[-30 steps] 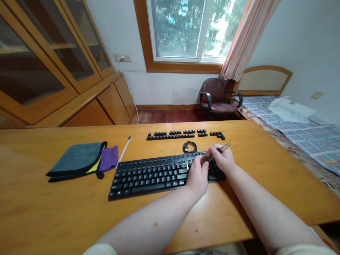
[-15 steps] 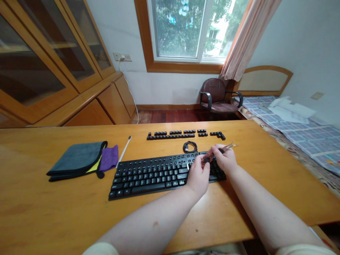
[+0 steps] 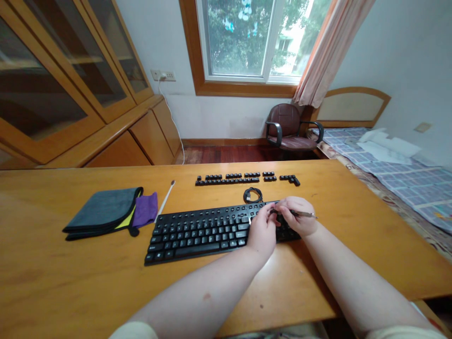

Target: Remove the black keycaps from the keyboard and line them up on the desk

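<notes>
A black keyboard (image 3: 197,233) lies on the table, with bare switch spots along its top rows and keycaps on the rows below. Over its right part my right hand (image 3: 298,214) is closed on a slim wire keycap puller (image 3: 305,214), whose metal end sticks out to the right. My left hand (image 3: 263,228) is closed too, its thumb and fingers pinched together against the right fingertips. What lies between the left fingers is hidden. The number pad is mostly covered by my hands.
Removed black keycaps (image 3: 228,181) stand in rows behind the keyboard, near a coiled USB cable (image 3: 253,195). To the left are a folded grey cloth (image 3: 102,209), a purple cloth (image 3: 145,210) and a white-handled brush (image 3: 165,200). A chair (image 3: 287,127) stands beyond the table.
My right hand has turned, so the puller's outer end has swung down from pointing up and right to nearly level. The left hand has stayed almost in place.
</notes>
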{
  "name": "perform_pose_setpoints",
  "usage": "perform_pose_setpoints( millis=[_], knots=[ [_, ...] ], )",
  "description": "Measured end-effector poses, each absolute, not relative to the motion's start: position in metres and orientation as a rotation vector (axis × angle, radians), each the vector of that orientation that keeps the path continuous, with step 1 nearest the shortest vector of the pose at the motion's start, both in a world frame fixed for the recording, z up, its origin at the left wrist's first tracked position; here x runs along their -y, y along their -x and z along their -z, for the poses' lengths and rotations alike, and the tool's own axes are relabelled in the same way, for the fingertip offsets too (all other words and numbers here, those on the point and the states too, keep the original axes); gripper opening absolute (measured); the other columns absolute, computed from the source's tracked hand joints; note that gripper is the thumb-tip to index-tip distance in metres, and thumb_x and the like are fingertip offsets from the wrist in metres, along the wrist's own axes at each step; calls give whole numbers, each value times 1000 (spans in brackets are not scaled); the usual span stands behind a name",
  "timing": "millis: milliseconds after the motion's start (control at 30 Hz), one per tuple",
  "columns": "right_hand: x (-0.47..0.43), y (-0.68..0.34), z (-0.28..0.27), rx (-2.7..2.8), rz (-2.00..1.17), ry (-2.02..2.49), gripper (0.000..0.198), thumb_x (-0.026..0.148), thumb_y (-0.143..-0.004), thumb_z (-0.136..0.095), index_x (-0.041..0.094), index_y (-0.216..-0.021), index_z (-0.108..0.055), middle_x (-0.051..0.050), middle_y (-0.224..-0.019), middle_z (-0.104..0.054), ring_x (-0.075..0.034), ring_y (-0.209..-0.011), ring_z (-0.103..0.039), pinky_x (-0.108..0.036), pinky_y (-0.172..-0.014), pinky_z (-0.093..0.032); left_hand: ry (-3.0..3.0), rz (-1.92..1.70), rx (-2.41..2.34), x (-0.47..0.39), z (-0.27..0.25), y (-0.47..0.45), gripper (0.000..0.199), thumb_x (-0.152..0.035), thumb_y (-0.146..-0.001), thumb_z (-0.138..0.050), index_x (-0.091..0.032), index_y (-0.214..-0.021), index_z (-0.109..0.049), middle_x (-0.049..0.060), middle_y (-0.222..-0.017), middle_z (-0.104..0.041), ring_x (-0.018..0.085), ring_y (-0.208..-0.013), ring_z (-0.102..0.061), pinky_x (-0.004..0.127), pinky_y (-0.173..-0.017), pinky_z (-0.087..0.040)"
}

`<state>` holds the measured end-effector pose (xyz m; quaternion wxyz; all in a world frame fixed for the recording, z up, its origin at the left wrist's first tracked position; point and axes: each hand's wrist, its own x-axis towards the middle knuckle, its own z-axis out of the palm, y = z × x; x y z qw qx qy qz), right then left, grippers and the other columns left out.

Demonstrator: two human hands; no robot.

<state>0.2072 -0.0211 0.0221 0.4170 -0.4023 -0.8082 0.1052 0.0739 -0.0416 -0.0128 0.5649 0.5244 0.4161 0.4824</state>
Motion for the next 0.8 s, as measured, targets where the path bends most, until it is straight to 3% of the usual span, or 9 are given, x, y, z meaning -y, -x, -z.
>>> perform_pose_setpoints(
  millis=[400,500,667,800],
  knots=[
    [19,-206,-25,1869,-230,1058,24,26,-85,-48,21,-64,-60,-5,-65,-62,-18,-64,-59,-32,-64,-48,-1207,-1065,-1028,42,7,-73,33,-21,-86,-44,-18,-118,-50,5,-92,-67,9,-56,-57,23,-60,-48],
    [19,-204,-25,1809,-281,1139,28,29,-87,-46,21,-62,-57,-4,-61,-59,-17,-61,-57,-30,-62,-46,-1228,-1068,-1031,42,7,-73,28,-22,-85,-44,-18,-113,-50,4,-88,-67,9,-54,-56,24,-59,-47],
    [17,-200,-26,1642,-389,1251,39,34,-89,-43,19,-54,-54,-2,-53,-53,-15,-53,-52,-28,-55,-41,-1280,-1059,-1065,42,9,-72,13,-24,-84,-45,-18,-95,-48,-2,-62,-62,12,-53,-58,24,-58,-43],
    [14,-199,-28,1538,-482,1302,42,36,-88,-44,18,-51,-53,-1,-49,-51,-13,-50,-50,-26,-52,-39,-1265,-1050,-1042,42,9,-73,10,-24,-84,-45,-18,-93,-47,0,-70,-64,11,-51,-56,23,-55,-42]
  ],
)
